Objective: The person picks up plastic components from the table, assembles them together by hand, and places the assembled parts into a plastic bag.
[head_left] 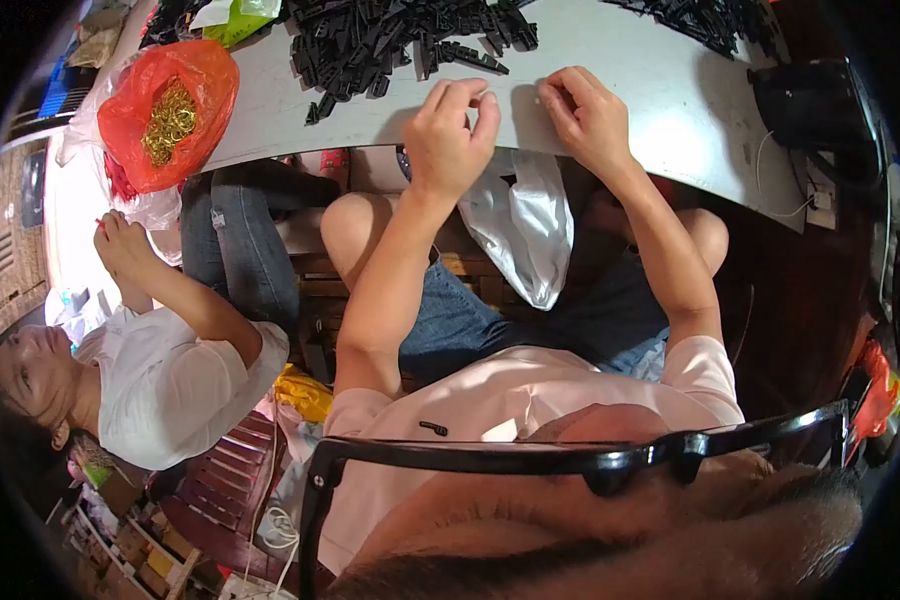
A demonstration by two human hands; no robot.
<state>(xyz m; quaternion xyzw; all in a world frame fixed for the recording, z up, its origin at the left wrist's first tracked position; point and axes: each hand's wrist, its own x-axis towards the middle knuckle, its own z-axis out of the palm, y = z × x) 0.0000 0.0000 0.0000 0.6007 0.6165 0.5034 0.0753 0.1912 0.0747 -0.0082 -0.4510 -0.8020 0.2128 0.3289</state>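
My left hand (450, 140) is just over the front of the white table, its fingers curled in toward the thumb. Beside it, my right hand (590, 118) is also closed, fingertips and thumb drawn together. Whatever either hand pinches, if anything, is too small or hidden to make out. Just beyond my left hand lies a pile of black plastic parts (370, 45), with one long black piece (473, 58) at its near right edge. The two hands are apart from each other.
An open red plastic bag (218, 90) of gold-coloured metal pieces (170, 125) sits on the left. More black parts (705, 22) lie at the far right. A white bag (530, 235) hangs over my lap. A co-worker in a white shirt (175, 400) sits at left.
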